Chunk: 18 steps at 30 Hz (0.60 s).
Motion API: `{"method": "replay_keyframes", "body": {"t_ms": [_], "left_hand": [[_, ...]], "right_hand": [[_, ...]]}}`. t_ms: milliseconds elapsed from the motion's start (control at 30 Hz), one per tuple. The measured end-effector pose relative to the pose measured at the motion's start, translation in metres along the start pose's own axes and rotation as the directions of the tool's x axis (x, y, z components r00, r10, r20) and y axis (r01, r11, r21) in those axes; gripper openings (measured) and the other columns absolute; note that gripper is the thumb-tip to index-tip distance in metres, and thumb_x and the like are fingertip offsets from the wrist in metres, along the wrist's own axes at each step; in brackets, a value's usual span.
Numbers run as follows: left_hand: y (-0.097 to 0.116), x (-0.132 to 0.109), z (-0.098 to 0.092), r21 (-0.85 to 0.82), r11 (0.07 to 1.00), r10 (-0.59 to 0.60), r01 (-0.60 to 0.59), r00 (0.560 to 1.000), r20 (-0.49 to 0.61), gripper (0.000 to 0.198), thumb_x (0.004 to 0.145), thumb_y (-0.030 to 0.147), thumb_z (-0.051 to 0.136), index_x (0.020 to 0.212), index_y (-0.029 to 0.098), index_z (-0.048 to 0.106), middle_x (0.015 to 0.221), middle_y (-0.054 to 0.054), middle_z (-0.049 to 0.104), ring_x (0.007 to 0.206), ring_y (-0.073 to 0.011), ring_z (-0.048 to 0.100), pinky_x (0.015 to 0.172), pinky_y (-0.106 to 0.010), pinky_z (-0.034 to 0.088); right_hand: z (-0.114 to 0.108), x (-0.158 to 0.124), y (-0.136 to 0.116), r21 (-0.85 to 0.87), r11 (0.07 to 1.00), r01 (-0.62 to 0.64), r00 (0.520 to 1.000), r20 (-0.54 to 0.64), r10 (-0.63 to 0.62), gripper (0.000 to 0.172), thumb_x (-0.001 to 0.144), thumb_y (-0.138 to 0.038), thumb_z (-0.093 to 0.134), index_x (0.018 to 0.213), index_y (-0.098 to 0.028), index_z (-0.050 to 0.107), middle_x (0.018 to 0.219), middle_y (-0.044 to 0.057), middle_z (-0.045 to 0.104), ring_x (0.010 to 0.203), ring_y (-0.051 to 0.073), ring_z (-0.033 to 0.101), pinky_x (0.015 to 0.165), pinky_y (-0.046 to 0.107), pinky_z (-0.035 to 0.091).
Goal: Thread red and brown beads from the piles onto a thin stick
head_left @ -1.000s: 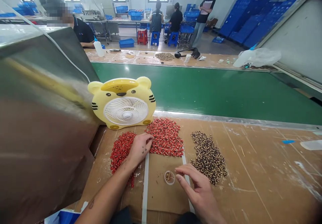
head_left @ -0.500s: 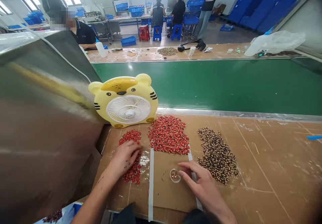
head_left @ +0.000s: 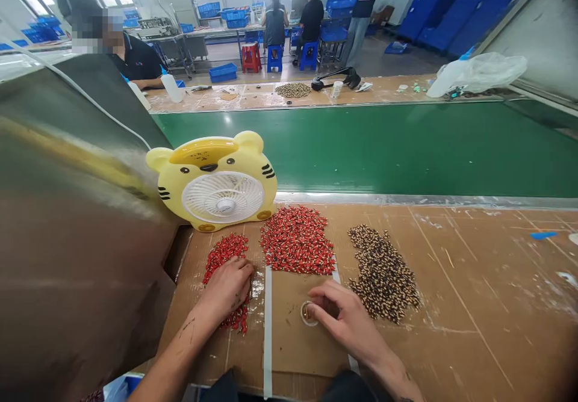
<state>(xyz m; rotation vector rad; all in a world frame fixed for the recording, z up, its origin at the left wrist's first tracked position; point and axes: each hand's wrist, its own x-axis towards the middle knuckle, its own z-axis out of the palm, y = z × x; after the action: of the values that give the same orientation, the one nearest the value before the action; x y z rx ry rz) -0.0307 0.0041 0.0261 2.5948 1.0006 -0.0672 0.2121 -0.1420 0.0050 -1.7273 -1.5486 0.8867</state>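
My left hand (head_left: 229,286) rests on the left pile of small red pieces with pale tips (head_left: 226,247). Its fingers are curled down and drawn together, and whatever is between them is hidden. Over a small clear round dish (head_left: 310,322) is my right hand (head_left: 345,315), thumb and forefinger brought close together at the dish's rim. I cannot make out what is in that pinch. The dish stands on a brown cardboard sheet (head_left: 298,354) edged with pale tape. A larger heap of red pieces (head_left: 298,239) lies just beyond the sheet.
Right of the sheet is a pile of black-and-cream pieces (head_left: 386,275). A yellow animal-faced fan (head_left: 217,185) stands behind the left pile, beside a large metal housing (head_left: 81,221). Beyond runs a green conveyor belt (head_left: 383,149). A co-worker (head_left: 135,59) sits across it.
My right hand has moved slightly left, bringing thumb and forefinger over the dish. My left hand stays at the red pile with its fingers drawn in more. The whole view has shifted a little.
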Motion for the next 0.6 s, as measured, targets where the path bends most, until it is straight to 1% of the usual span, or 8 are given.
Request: {"method": "replay_keyframes", "body": {"t_ms": [100,200,267,300,400,500,567,600], "left_hand": [[0.006,-0.004,-0.002,-0.179,0.984,-0.030,0.018,0.997,-0.066,0.023,0.085,0.008,0.047,0.085,0.018,0.067,0.084,-0.007,0.070,0.082,-0.0217,0.063,0.076,-0.030,0.045],[0.016,-0.011,-0.003,-0.432,0.899,-0.127,0.076,0.988,-0.089,0.019,0.085,0.013,0.049,0.083,0.016,0.067,0.076,-0.004,0.068,0.068,-0.0170,0.060,0.065,-0.025,0.042],[0.024,-0.015,0.001,-0.600,0.790,-0.198,0.129,0.979,-0.050,0.018,0.086,0.020,0.052,0.082,0.015,0.069,0.069,-0.002,0.066,0.061,-0.0150,0.055,0.058,-0.024,0.039],[0.027,-0.016,0.005,-0.681,0.718,-0.220,0.145,0.975,-0.024,0.019,0.086,0.024,0.055,0.082,0.015,0.071,0.068,-0.002,0.066,0.060,-0.0146,0.054,0.057,-0.023,0.038],[0.038,-0.016,0.019,-0.867,0.476,-0.258,0.149,0.966,0.024,0.021,0.082,0.032,0.065,0.083,0.014,0.075,0.072,-0.004,0.069,0.064,-0.0150,0.055,0.060,-0.023,0.040],[0.045,-0.014,0.033,-0.950,0.268,-0.285,0.162,0.955,0.082,0.021,0.076,0.034,0.071,0.082,0.015,0.078,0.068,-0.003,0.068,0.059,-0.0135,0.053,0.057,-0.022,0.039],[0.049,-0.013,0.039,-0.968,0.168,-0.281,0.186,0.950,0.134,0.022,0.075,0.034,0.072,0.083,0.015,0.079,0.060,-0.001,0.064,0.052,-0.0113,0.049,0.052,-0.021,0.038],[0.050,-0.013,0.041,-0.972,0.137,-0.280,0.193,0.948,0.148,0.021,0.074,0.034,0.073,0.082,0.015,0.080,0.058,-0.001,0.062,0.050,-0.0106,0.049,0.051,-0.020,0.038]], "right_hand": [[0.000,0.006,-0.003,-0.008,0.999,0.037,0.999,0.031,-0.037,0.009,0.089,-0.025,0.065,0.084,-0.021,0.071,0.078,0.002,0.062,0.075,0.019,0.059,0.068,0.028,0.044],[-0.002,0.008,-0.004,-0.014,0.998,0.056,0.998,0.043,-0.056,0.015,0.089,-0.020,0.062,0.076,-0.020,0.070,0.076,0.002,0.059,0.074,0.017,0.058,0.067,0.028,0.042],[-0.006,0.006,-0.003,-0.033,0.997,0.069,0.997,0.046,-0.068,0.014,0.088,-0.018,0.062,0.075,-0.019,0.068,0.075,0.001,0.058,0.073,0.017,0.056,0.066,0.027,0.041],[-0.008,0.004,-0.002,-0.051,0.995,0.084,0.995,0.057,-0.081,0.014,0.088,-0.017,0.062,0.075,-0.019,0.066,0.075,0.001,0.058,0.073,0.017,0.055,0.066,0.027,0.040],[-0.013,-0.002,0.001,-0.128,0.978,0.165,0.982,0.118,-0.150,0.013,0.086,-0.013,0.060,0.075,-0.018,0.062,0.075,0.001,0.056,0.075,0.017,0.053,0.067,0.028,0.039],[-0.014,-0.006,0.004,-0.192,0.944,0.267,0.959,0.150,-0.241,0.015,0.090,-0.013,0.055,0.078,-0.019,0.061,0.078,0.002,0.055,0.076,0.018,0.051,0.067,0.028,0.037],[-0.011,-0.007,0.006,-0.221,0.923,0.316,0.948,0.108,-0.299,0.018,0.093,-0.014,0.051,0.079,-0.018,0.062,0.078,0.003,0.055,0.075,0.018,0.049,0.067,0.029,0.036],[-0.009,-0.007,0.008,-0.235,0.915,0.329,0.944,0.082,-0.319,0.019,0.095,-0.015,0.050,0.080,-0.018,0.062,0.077,0.003,0.054,0.075,0.018,0.049,0.067,0.029,0.035]]}}
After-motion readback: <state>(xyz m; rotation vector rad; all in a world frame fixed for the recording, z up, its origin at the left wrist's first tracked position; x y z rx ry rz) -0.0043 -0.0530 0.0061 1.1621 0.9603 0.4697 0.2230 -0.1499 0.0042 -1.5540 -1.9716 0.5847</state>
